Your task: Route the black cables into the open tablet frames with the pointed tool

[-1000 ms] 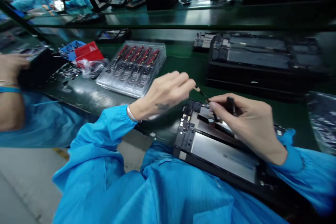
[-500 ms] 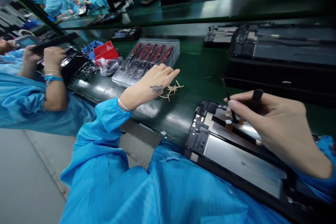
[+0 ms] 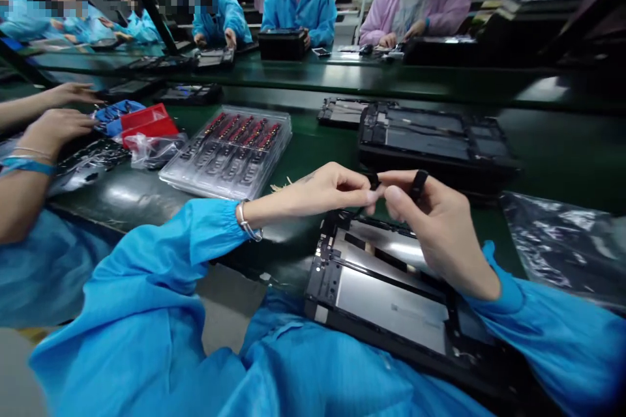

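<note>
My left hand (image 3: 332,192) and my right hand (image 3: 435,231) meet fingertip to fingertip above the upper edge of an opened tablet-like device (image 3: 391,306). Both are closed in a pinch. Between the fingertips a thin black piece (image 3: 373,180) shows in part; the fingers cover most of it, and its kind is unclear. A black band circles one finger of my right hand. The device lies tilted at the table's front edge by my lap, with silver panels and dark frame parts exposed.
A clear tray of small red-and-black parts (image 3: 229,150) stands left, near a red bin (image 3: 149,122) and a blue bin (image 3: 117,116). Stacked device housings (image 3: 435,137) sit behind my hands. A black plastic bag (image 3: 562,241) lies right. A co-worker's hands (image 3: 53,127) are at far left.
My left hand has moved right, from beside the clear tray, to meet my right hand. The right hand has lifted the thin black piece off the device. The view has swung right.
</note>
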Available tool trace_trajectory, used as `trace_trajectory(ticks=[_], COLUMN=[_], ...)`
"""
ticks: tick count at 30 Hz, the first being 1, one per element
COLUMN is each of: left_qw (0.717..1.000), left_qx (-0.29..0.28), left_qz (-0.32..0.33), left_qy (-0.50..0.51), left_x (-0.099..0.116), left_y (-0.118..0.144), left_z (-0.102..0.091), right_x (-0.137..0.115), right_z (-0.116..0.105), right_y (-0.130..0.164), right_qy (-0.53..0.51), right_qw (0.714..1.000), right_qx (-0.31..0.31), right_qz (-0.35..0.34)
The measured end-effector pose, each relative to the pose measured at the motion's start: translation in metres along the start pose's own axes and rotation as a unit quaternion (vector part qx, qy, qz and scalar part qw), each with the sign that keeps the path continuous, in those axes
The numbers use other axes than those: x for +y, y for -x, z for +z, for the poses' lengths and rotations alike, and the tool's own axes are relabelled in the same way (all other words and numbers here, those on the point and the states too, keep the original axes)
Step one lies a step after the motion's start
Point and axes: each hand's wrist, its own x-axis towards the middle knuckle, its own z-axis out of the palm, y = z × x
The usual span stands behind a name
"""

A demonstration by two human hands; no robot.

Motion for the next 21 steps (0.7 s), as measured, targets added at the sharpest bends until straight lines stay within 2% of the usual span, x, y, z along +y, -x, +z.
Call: trace_trajectory(ticks=[2,5,7,9,10,12,14,15,16,18,21], left_qw=[0.994,0.976,0.963,0.940,0.916,0.833,0.738,0.702,0.677,0.658,0.663], left_qx=[-0.064,-0.088,-0.059,0.020,0.069,0.155,0.195,0.206,0.213,0.218,0.216], left_qz=[-0.006,0.021,0.071,0.132,0.168,0.248,0.306,0.323,0.332,0.331,0.320], left_qy=[-0.085,-0.197,-0.252,-0.314,-0.358,-0.469,-0.568,-0.600,-0.621,-0.640,-0.641], left_x=[0.005,0.010,0.010,0.009,0.009,0.008,0.009,0.010,0.011,0.013,0.015], left_y=[-0.003,-0.002,0.000,0.003,0.004,0.005,0.004,0.004,0.003,0.003,0.004], left_z=[-0.006,-0.010,-0.010,-0.007,-0.006,-0.001,0.005,0.008,0.010,0.013,0.015], right_x=[-0.004,-0.008,-0.009,-0.011,-0.012,-0.013,-0.016,-0.017,-0.018,-0.020,-0.020], right_z=[-0.004,-0.007,-0.007,-0.007,-0.006,-0.006,-0.006,-0.006,-0.006,-0.006,-0.007], right_y=[-0.003,-0.005,-0.004,-0.003,-0.003,-0.002,-0.001,-0.001,0.000,0.001,0.001], right_qy=[0.014,0.025,0.007,-0.031,-0.052,-0.085,-0.096,-0.094,-0.087,-0.064,-0.025], right_qw=[1.000,0.999,1.000,1.000,0.998,0.995,0.994,0.995,0.996,0.998,0.999], right_qx=[-0.013,-0.023,-0.008,0.003,0.004,-0.001,0.000,0.003,0.006,0.011,0.019], right_qz=[-0.021,-0.033,-0.022,0.007,0.022,0.044,0.048,0.044,0.037,0.019,-0.009])
